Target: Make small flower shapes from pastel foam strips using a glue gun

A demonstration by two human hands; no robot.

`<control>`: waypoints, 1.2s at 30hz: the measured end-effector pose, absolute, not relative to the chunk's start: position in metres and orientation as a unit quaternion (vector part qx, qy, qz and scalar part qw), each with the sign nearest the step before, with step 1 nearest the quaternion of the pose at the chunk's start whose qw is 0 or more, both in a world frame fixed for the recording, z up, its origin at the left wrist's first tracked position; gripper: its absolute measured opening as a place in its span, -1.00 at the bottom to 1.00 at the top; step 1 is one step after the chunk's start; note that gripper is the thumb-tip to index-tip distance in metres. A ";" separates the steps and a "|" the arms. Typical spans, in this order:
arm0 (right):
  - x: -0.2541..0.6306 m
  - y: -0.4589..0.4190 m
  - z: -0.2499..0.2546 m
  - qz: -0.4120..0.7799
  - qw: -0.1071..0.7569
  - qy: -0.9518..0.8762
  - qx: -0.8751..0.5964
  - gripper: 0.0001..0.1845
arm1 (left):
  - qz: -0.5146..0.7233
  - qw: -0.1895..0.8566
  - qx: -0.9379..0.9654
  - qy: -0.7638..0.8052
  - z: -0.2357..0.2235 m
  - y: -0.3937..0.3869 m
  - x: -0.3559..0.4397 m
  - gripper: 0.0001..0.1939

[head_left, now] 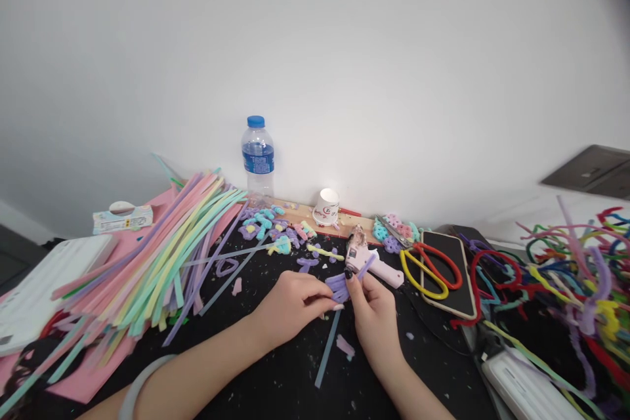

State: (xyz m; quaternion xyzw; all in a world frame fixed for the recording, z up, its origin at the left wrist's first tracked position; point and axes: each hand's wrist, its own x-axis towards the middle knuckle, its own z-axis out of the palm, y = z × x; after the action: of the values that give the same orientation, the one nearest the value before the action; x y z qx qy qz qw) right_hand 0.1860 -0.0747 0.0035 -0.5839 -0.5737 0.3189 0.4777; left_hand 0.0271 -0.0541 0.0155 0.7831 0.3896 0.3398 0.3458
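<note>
Between my two hands is a bent bundle of purple pipe cleaners [337, 287]. My left hand [299, 304] pinches its left side with thumb and fingers. On the other side my right hand [371, 312] grips it, thumb on top, and a loose purple end sticks up past the fingers. Just beyond my hands lies a pale pink glue gun [377, 267] on its side. A translucent glue stick [327, 351] rests on the black table top [275, 374] below the bundle. Small purple and blue pipe-cleaner flowers [260, 223] lie farther back on the left.
A large pile of pastel pipe cleaners [162, 256] covers the left. Scissors [428, 269] with red and yellow handles lie across a phone [457, 275] at right, beside tangled coloured pipe cleaners [585, 289]. Against the wall stand a water bottle [258, 161] and a paper cup [327, 206].
</note>
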 end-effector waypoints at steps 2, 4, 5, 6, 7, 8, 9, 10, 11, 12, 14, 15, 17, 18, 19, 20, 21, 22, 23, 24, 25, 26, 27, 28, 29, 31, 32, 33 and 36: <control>0.184 -0.076 0.004 0.315 0.480 -0.571 -0.586 -0.60 | 0.339 0.303 0.803 0.387 0.014 -0.055 0.027 -0.87; 0.182 -0.077 0.005 0.317 0.483 -0.572 -0.582 -0.60 | 0.337 0.271 0.818 0.380 0.011 -0.055 0.027 -0.87; 0.181 -0.077 0.006 0.320 0.483 -0.573 -0.579 -0.60 | 0.335 0.258 0.825 0.375 0.009 -0.055 0.027 -0.86; 0.180 -0.078 0.006 0.324 0.482 -0.574 -0.577 -0.61 | 0.333 0.244 0.832 0.369 0.008 -0.056 0.027 -0.85; 0.179 -0.078 0.007 0.326 0.482 -0.574 -0.576 -0.61 | 0.333 0.233 0.838 0.365 0.007 -0.056 0.027 -0.84; 0.179 -0.078 0.007 0.329 0.481 -0.574 -0.575 -0.61 | 0.332 0.225 0.842 0.362 0.006 -0.056 0.027 -0.83; 0.178 -0.078 0.007 0.329 0.481 -0.574 -0.574 -0.61 | 0.332 0.221 0.843 0.360 0.005 -0.056 0.027 -0.83; 0.179 -0.078 0.007 0.329 0.482 -0.574 -0.575 -0.61 | 0.333 0.220 0.844 0.358 0.005 -0.056 0.027 -0.83; 0.179 -0.078 0.007 0.328 0.482 -0.573 -0.576 -0.60 | 0.332 0.222 0.845 0.356 0.005 -0.055 0.027 -0.83; 0.179 -0.078 0.006 0.327 0.482 -0.573 -0.577 -0.60 | 0.335 0.224 0.844 0.355 0.005 -0.055 0.027 -0.83; 0.180 -0.078 0.006 0.325 0.480 -0.574 -0.578 -0.60 | 0.338 0.232 0.841 0.353 0.006 -0.055 0.027 -0.83; 0.180 -0.078 0.005 0.323 0.478 -0.575 -0.580 -0.60 | 0.339 0.236 0.840 0.353 0.006 -0.056 0.027 -0.83; 0.181 -0.077 0.005 0.317 0.476 -0.578 -0.582 -0.61 | 0.339 0.245 0.837 0.352 0.008 -0.056 0.028 -0.83; 0.181 -0.077 0.004 0.315 0.475 -0.581 -0.582 -0.61 | 0.338 0.252 0.835 0.353 0.009 -0.056 0.028 -0.82; 0.181 -0.077 0.004 0.313 0.473 -0.583 -0.581 -0.62 | 0.337 0.261 0.833 0.354 0.010 -0.056 0.028 -0.81; 0.181 -0.077 0.004 0.312 0.472 -0.586 -0.581 -0.62 | 0.335 0.273 0.829 0.354 0.011 -0.056 0.028 -0.80; 0.182 -0.076 0.004 0.309 0.471 -0.588 -0.581 -0.62 | 0.332 0.286 0.825 0.357 0.012 -0.055 0.027 -0.80; 0.183 -0.076 0.004 0.304 0.471 -0.589 -0.582 -0.63 | 0.329 0.302 0.819 0.360 0.014 -0.054 0.027 -0.81; 0.184 -0.076 0.004 0.297 0.474 -0.588 -0.584 -0.63 | 0.324 0.318 0.812 0.366 0.016 -0.053 0.026 -0.82; 0.185 -0.075 0.004 0.290 0.477 -0.587 -0.587 -0.63 | 0.319 0.331 0.804 0.376 0.017 -0.051 0.024 -0.83; 0.187 -0.074 0.004 0.283 0.481 -0.585 -0.588 -0.63 | 0.316 0.343 0.796 0.388 0.019 -0.049 0.023 -0.80; 0.188 -0.074 0.005 0.278 0.485 -0.583 -0.589 -0.63 | 0.317 0.348 0.786 0.401 0.020 -0.046 0.021 -0.75; 0.188 -0.074 0.005 0.278 0.485 -0.584 -0.588 -0.64 | 0.326 0.349 0.772 0.420 0.022 -0.044 0.019 -0.69; 0.188 -0.073 0.006 0.281 0.481 -0.590 -0.584 -0.64 | 0.342 0.350 0.754 0.438 0.023 -0.042 0.017 -0.64; 0.188 -0.074 0.007 0.288 0.473 -0.600 -0.578 -0.64 | 0.358 0.353 0.737 0.453 0.024 -0.041 0.016 -0.63; 0.187 -0.074 0.007 0.309 0.449 -0.628 -0.556 -0.64 | 0.378 0.373 0.710 0.462 0.025 -0.039 0.015 -0.70; 0.186 -0.075 0.007 0.320 0.437 -0.642 -0.543 -0.64 | 0.374 0.393 0.708 0.452 0.025 -0.039 0.016 -0.74; 0.185 -0.075 0.007 0.330 0.427 -0.654 -0.530 -0.64 | 0.360 0.417 0.712 0.435 0.025 -0.040 0.017 -0.75; 0.185 -0.075 0.006 0.353 0.411 -0.671 -0.507 -0.63 | 0.302 0.492 0.719 0.387 0.023 -0.041 0.019 -0.78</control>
State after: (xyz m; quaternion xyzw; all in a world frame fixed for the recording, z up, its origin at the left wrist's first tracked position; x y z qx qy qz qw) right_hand 0.1845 -0.0745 0.0057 -0.5065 -0.6707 0.3531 0.4110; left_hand 0.0194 -0.0414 0.0232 0.7188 0.3872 0.3021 0.4921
